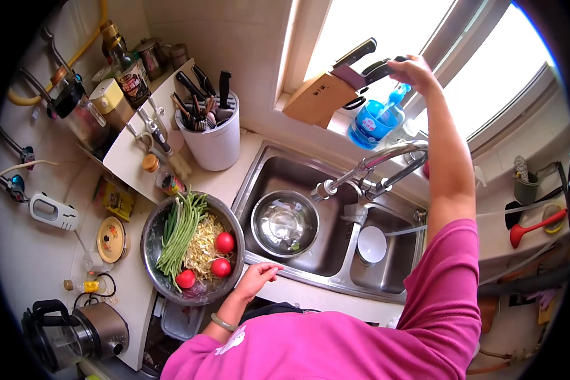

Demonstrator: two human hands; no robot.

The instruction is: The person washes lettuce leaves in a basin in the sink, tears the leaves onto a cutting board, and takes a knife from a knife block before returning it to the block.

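My right hand is raised at the window sill, its fingers closed around the black handle of a kitchen knife. Part of the wide blade shows above the wooden knife block; the rest is hidden in the block. My left hand is low by the front edge of the sink, its fingers drawn together with nothing visible in them. Just left of it stands a large metal bowl holding green beans, bean sprouts and three tomatoes.
A metal basin sits in the larger sink compartment, a white bowl in the smaller. The faucet arches over them. Beside the knife block stands a blue soap bottle. A white utensil holder and a kettle occupy the counter.
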